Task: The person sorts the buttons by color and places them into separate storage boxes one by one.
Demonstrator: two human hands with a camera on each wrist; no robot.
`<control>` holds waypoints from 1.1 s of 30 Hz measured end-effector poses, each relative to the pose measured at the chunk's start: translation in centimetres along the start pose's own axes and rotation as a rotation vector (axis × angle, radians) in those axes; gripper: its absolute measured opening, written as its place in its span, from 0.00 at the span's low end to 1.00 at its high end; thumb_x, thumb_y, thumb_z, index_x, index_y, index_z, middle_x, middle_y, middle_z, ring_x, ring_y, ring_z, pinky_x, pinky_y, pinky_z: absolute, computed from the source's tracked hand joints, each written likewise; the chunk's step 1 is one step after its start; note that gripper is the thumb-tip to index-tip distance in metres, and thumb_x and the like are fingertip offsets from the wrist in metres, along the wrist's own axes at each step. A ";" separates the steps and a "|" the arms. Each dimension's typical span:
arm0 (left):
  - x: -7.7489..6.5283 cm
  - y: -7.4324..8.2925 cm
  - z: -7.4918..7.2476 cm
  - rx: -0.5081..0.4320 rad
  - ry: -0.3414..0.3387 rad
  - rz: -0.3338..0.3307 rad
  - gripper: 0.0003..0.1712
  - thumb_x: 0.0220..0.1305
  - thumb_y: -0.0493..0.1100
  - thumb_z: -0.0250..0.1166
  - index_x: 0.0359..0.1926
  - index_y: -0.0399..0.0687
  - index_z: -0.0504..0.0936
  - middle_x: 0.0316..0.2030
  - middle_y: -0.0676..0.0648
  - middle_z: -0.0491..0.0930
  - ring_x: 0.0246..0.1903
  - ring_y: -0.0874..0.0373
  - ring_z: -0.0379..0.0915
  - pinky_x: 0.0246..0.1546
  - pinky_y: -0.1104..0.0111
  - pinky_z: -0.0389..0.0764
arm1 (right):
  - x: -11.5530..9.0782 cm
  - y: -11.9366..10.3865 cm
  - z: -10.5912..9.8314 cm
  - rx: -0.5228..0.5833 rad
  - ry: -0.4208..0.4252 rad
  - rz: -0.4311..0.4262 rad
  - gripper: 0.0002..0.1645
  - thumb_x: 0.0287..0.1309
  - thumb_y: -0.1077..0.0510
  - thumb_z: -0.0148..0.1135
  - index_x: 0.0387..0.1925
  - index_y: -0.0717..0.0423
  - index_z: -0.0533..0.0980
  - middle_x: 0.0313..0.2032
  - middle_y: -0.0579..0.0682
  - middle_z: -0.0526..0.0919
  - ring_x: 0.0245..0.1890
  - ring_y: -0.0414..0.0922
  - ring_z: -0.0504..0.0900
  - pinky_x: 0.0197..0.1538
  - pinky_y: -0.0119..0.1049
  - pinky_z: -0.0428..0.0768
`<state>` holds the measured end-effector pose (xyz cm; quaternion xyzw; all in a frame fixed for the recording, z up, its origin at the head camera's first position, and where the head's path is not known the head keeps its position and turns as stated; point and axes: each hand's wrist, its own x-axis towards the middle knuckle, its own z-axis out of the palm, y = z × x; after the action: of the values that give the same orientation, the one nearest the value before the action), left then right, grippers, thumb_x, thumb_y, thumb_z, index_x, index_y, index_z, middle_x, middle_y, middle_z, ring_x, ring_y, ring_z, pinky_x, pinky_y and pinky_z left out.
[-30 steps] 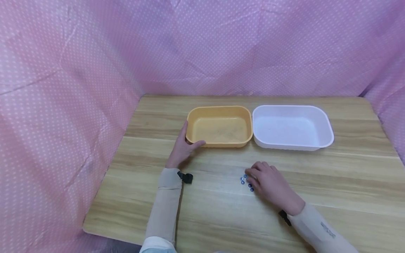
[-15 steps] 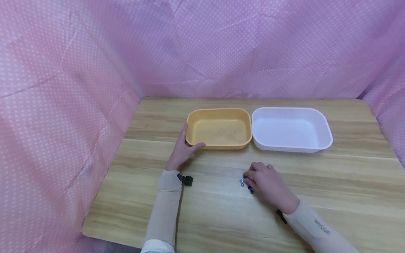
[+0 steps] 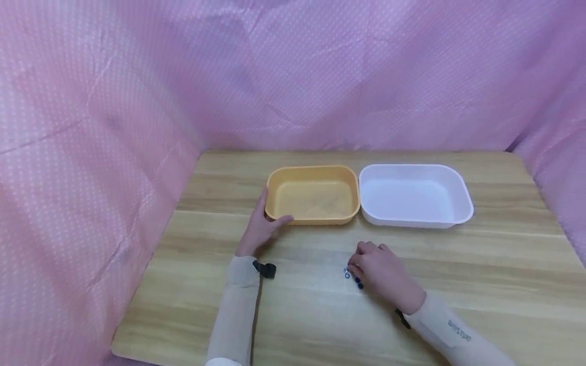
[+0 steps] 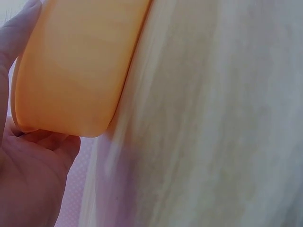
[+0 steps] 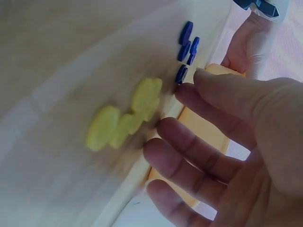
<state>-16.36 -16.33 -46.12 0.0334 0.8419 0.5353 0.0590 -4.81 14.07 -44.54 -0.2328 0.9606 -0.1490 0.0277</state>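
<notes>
My left hand (image 3: 258, 233) holds the left end of an orange plastic tub (image 3: 316, 221), its thumb along the front wall; the left wrist view shows the tub's end wall (image 4: 75, 71) close up. My right hand (image 3: 382, 274) is low over the table with loosely bent fingers. In the right wrist view its thumb and index fingertips come right up to one small blue disc (image 5: 181, 74). Several more blue discs (image 5: 186, 33) lie just beyond. Several yellow discs (image 5: 103, 127) lie together near the other fingers; the hand hides them in the head view.
A white plastic tub (image 3: 416, 222) stands right of the orange one, the two side by side at the back of the wooden table (image 3: 302, 315). No contents show in either. A pink dotted cloth (image 3: 320, 76) hangs behind and at both sides.
The head view has tilted, so the scene sits lower. My right hand's fingertips have shifted slightly left and closer to the blue discs. The left hand keeps its hold on the orange tub.
</notes>
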 end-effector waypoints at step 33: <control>-0.5 0.0 -0.1 -0.002 0.001 0.009 0.67 0.50 0.55 0.77 0.78 0.57 0.37 0.76 0.50 0.41 0.72 0.54 0.47 0.71 0.58 0.53 | 1.4 -0.4 -0.3 0.007 -0.184 -0.014 0.03 0.56 0.60 0.67 0.28 0.51 0.80 0.26 0.40 0.74 0.26 0.38 0.69 0.40 0.42 0.77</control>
<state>-15.86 -16.49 -46.09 0.0371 0.8413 0.5364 0.0563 -5.95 13.21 -44.09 -0.2523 0.9518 -0.1305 0.1157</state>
